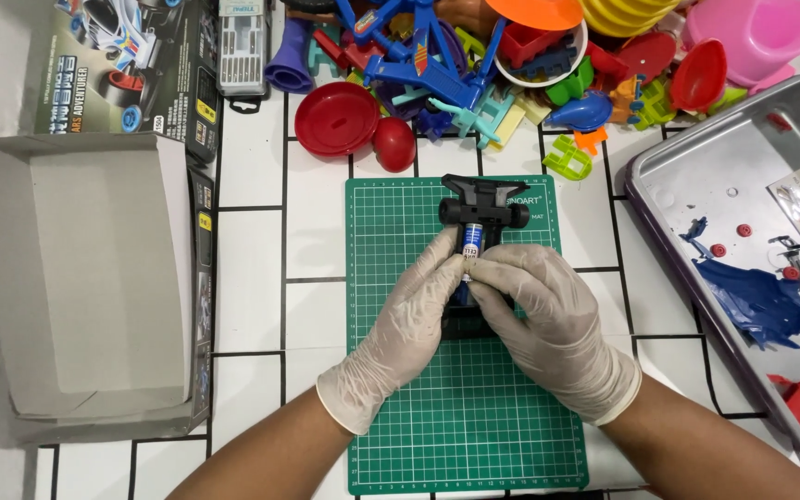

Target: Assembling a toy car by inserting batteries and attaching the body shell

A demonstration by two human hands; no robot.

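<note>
Both gloved hands pinch a small blue-and-white battery: the left hand (400, 329) and right hand (548, 324) close narrowly on it above a black toy car chassis (483, 211) on the green cutting mat (474, 417). A slip could pop the battery (470, 243) sideways. Just beyond the fingertips, the chassis runs lengthwise away from the person, its wheeled end pointing toward the toy pile (474, 65).

an empty cardboard box tray (94, 278) sits at my left. a heap of plastic toys (511, 65) lies ahead, a metal tray (696, 176) with blue parts (756, 301) at my right.
</note>
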